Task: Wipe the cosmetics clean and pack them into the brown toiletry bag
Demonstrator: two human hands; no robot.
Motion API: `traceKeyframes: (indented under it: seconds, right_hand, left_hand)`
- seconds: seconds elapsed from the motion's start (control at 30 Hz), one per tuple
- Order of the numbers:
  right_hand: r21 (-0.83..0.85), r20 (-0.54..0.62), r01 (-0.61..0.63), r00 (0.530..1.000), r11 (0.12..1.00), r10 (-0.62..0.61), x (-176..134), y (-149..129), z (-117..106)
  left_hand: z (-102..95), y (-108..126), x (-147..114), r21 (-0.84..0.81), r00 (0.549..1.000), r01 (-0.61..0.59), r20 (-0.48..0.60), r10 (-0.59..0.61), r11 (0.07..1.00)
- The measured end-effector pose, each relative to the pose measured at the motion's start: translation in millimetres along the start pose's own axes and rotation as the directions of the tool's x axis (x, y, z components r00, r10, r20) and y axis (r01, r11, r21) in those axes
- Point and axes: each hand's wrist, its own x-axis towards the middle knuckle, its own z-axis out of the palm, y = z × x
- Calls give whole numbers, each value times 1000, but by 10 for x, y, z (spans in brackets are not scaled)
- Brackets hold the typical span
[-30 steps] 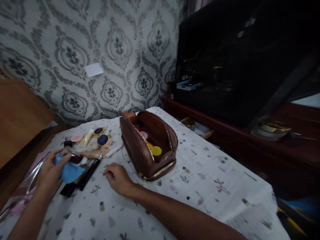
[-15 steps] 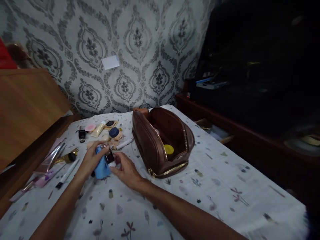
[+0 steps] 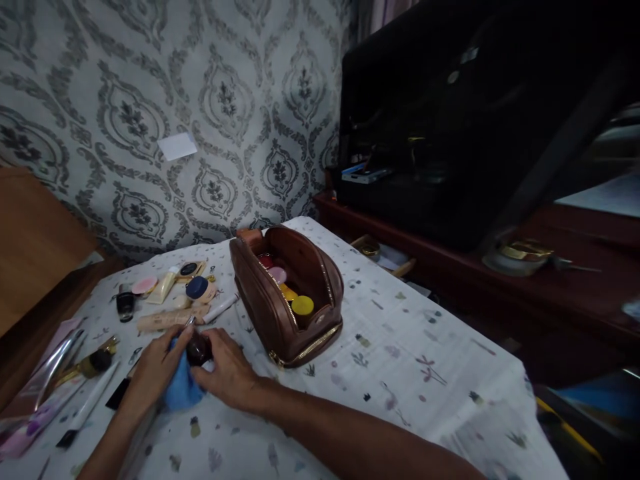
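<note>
My left hand (image 3: 156,365) is closed on a blue cloth (image 3: 183,387), its thumb and fingers beside a small dark glass bottle (image 3: 199,349) with a silvery tip. From the other side my right hand (image 3: 226,368) grips the bottle, which rests against the cloth. Just right of my hands stands a brown toiletry bag (image 3: 260,303), unzipped and gaping. Inside it are a yellow round lid (image 3: 302,305) and a pink round item (image 3: 277,275). Beyond my hands lie a beige tube (image 3: 160,320) and a dark-blue-lidded jar (image 3: 198,288).
Makeup brushes (image 3: 90,403) and a clear pouch (image 3: 50,373) lie at the left. A black bottle (image 3: 125,305), a pink compact (image 3: 145,285) and a cream tube (image 3: 163,285) sit farther back. Past the cloth-covered table (image 3: 390,373), an open drawer (image 3: 403,268) juts out at the right.
The view has swung right, so the bag and my hands appear farther left. The bottle has turned in my hands, showing a rounder dark side. The blue cloth stays in my left hand.
</note>
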Motion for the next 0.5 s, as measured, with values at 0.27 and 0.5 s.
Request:
traceKeyframes:
  seconds: [0.27, 0.5]
  right_hand:
    - [-159, -34, -12, 999, 987, 6, -26, -59, -57]
    - [16, -108, 346, 933, 938, -343, -103, -618, -417]
  left_hand:
    - [81, 25, -49, 273, 1000, 0, -25, 7, 962]
    - [174, -142, -140, 339, 986, -106, -83, 142, 935]
